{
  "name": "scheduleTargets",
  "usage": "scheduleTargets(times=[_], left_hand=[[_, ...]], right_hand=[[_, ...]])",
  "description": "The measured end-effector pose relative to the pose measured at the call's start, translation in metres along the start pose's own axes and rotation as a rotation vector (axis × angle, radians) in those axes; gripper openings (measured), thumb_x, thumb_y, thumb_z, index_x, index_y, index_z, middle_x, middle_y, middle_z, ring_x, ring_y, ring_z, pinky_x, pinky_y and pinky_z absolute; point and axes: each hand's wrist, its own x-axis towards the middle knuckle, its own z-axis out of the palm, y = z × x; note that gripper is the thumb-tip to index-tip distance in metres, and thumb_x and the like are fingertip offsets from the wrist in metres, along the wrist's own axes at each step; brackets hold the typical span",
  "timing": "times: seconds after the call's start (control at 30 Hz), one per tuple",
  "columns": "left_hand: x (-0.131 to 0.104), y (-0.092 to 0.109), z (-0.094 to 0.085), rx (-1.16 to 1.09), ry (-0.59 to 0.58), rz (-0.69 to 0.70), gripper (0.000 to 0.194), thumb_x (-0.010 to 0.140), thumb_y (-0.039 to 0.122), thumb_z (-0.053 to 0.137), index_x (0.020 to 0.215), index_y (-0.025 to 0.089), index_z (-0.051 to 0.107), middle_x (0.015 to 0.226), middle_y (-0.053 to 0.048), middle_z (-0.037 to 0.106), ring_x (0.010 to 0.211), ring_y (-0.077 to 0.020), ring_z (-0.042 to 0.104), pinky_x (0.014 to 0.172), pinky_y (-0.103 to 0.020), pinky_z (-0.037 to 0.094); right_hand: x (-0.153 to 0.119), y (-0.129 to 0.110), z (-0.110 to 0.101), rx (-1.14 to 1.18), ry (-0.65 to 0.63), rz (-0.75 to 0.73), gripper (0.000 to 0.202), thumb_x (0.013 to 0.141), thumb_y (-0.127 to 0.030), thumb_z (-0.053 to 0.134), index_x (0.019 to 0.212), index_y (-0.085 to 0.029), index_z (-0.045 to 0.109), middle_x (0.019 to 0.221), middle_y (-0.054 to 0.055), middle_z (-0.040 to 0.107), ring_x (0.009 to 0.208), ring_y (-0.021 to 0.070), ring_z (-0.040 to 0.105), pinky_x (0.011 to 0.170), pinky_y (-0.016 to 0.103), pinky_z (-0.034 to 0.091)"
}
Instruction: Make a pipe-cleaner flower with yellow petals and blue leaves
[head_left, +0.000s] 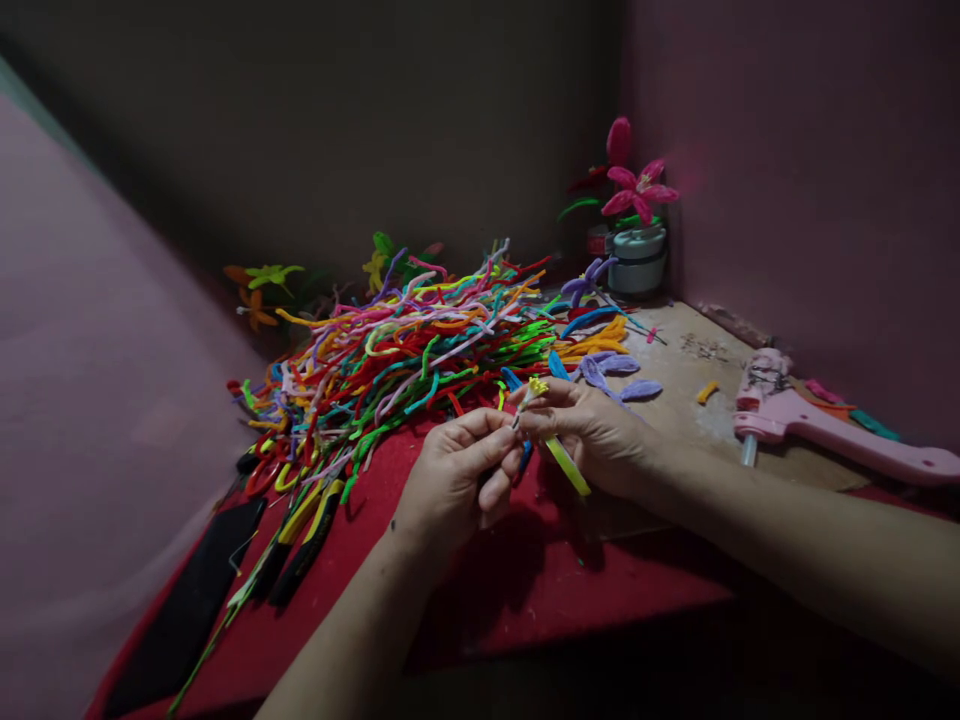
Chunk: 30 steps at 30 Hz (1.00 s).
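Note:
Both hands meet over the red cloth. My left hand [463, 458] pinches the lower end of a small bundle of yellow-tipped flower stamens [535, 388], its fingertips close together. From the other side my right hand [600, 432] has its fingers closed around the same bundle, just under the yellow tips. A yellow-green strip [568, 466] hangs below the right fingers; its upper end is hidden by them. Just beyond the right hand lie purple fuzzy petals [611, 375]. A big heap of coloured pipe cleaners [420, 350] spreads behind the left hand.
Pliers with yellow and black handles [306, 540] and a dark flat object [187, 605] lie at left. A pink glue gun [847, 430] rests at right on a board [694, 410]. Behind stands a pink flower [641, 190] in a grey pot [637, 262], near the wall.

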Motion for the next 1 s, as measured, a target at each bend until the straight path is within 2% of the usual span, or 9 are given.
scheduleTargets(times=[0.2, 0.3, 0.37, 0.47, 0.57, 0.63, 0.73, 0.87, 1.0], left_hand=[[0.004, -0.001, -0.009, -0.157, -0.180, -0.099, 0.010, 0.080, 0.023, 0.056, 0.076, 0.014, 0.056, 0.053, 0.006, 0.049, 0.027, 0.0017, 0.019, 0.022, -0.010, 0.025], [0.003, -0.001, -0.007, -0.084, -0.170, -0.093, 0.012, 0.081, 0.026, 0.054, 0.075, 0.015, 0.056, 0.053, 0.006, 0.048, 0.027, 0.0005, 0.021, 0.023, -0.012, 0.025], [0.002, -0.002, -0.003, 0.094, -0.070, 0.007, 0.015, 0.083, 0.029, 0.052, 0.075, 0.016, 0.055, 0.054, 0.005, 0.050, 0.028, -0.0019, 0.031, 0.027, -0.014, 0.030], [-0.001, -0.008, 0.004, 0.497, 0.168, 0.298, 0.012, 0.081, 0.029, 0.056, 0.077, 0.017, 0.059, 0.056, 0.003, 0.054, 0.040, -0.0063, 0.047, 0.040, -0.017, 0.038], [-0.002, -0.015, 0.007, 0.812, 0.334, 0.567, 0.007, 0.078, 0.023, 0.059, 0.079, 0.018, 0.063, 0.058, 0.002, 0.056, 0.048, -0.0075, 0.050, 0.052, -0.018, 0.040], [-0.002, -0.016, 0.007, 0.879, 0.364, 0.620, 0.008, 0.079, 0.022, 0.057, 0.077, 0.018, 0.063, 0.058, 0.002, 0.055, 0.048, -0.0071, 0.048, 0.053, -0.018, 0.039], [-0.001, -0.014, 0.007, 0.738, 0.324, 0.493, 0.012, 0.081, 0.025, 0.055, 0.072, 0.018, 0.059, 0.052, 0.004, 0.049, 0.040, -0.0051, 0.043, 0.043, -0.017, 0.035], [0.001, -0.009, 0.007, 0.370, 0.204, 0.238, 0.016, 0.081, 0.030, 0.055, 0.072, 0.016, 0.055, 0.051, 0.006, 0.048, 0.032, -0.0020, 0.037, 0.033, -0.015, 0.026], [0.002, -0.008, 0.004, 0.198, 0.121, 0.143, 0.016, 0.080, 0.031, 0.057, 0.076, 0.016, 0.056, 0.053, 0.006, 0.051, 0.031, -0.0006, 0.035, 0.030, -0.013, 0.023]], right_hand=[[-0.003, -0.004, 0.001, -0.023, -0.055, 0.031, 0.015, 0.056, -0.019, 0.077, 0.069, -0.014, 0.071, 0.063, 0.001, 0.066, 0.060, 0.0107, 0.059, 0.065, 0.025, 0.043], [-0.003, -0.004, 0.000, -0.076, -0.049, -0.008, 0.011, 0.058, -0.020, 0.076, 0.064, -0.013, 0.069, 0.062, 0.000, 0.065, 0.059, 0.0098, 0.057, 0.064, 0.024, 0.041], [-0.001, -0.002, -0.002, -0.104, -0.034, -0.045, 0.009, 0.060, -0.020, 0.074, 0.061, -0.014, 0.067, 0.060, -0.002, 0.062, 0.056, 0.0087, 0.054, 0.061, 0.024, 0.039], [0.000, 0.001, -0.003, -0.106, 0.033, -0.088, 0.009, 0.060, -0.020, 0.074, 0.062, -0.016, 0.066, 0.060, -0.004, 0.058, 0.056, 0.0084, 0.051, 0.059, 0.024, 0.038], [0.001, 0.003, -0.002, -0.146, 0.110, -0.150, 0.010, 0.059, -0.020, 0.074, 0.060, -0.016, 0.065, 0.060, -0.004, 0.054, 0.057, 0.0077, 0.047, 0.057, 0.023, 0.035], [0.000, 0.004, -0.001, -0.194, 0.122, -0.170, 0.013, 0.061, -0.021, 0.074, 0.057, -0.015, 0.063, 0.056, -0.005, 0.049, 0.054, 0.0063, 0.042, 0.054, 0.022, 0.032], [-0.002, 0.003, -0.001, -0.217, 0.071, -0.131, 0.014, 0.065, -0.025, 0.072, 0.059, -0.015, 0.063, 0.053, -0.006, 0.047, 0.049, 0.0058, 0.040, 0.049, 0.022, 0.030], [-0.002, 0.003, -0.001, -0.198, -0.019, -0.104, 0.013, 0.068, -0.027, 0.069, 0.064, -0.015, 0.064, 0.057, -0.002, 0.055, 0.050, 0.0089, 0.048, 0.049, 0.024, 0.035], [0.001, 0.006, -0.003, -0.139, 0.024, -0.119, 0.013, 0.064, -0.022, 0.073, 0.069, -0.015, 0.064, 0.063, -0.003, 0.056, 0.054, 0.0089, 0.052, 0.054, 0.024, 0.039]])
